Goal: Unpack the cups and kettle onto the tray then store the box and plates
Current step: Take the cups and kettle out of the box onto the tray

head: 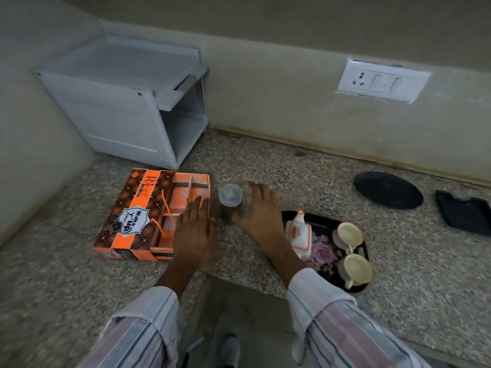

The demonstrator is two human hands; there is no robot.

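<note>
An orange patterned box (138, 211) lies open on the speckled counter, its cardboard dividers showing. My left hand (192, 229) hovers flat over the box's right edge, fingers spread, holding nothing. My right hand (259, 211) is open beside a clear plastic jar (230, 200) with dark contents, thumb near it. A black floral tray (328, 251) to the right carries a white kettle with orange trim (300, 235) and two cream cups (349, 235) (354, 270). My right forearm crosses the tray's left end.
A white plastic shelf unit (127, 102) stands in the back left corner. A round black plate (388, 189) and a square black plate (465, 211) lie at the right. A wall socket (382, 82) sits above. The counter edge runs just below my wrists.
</note>
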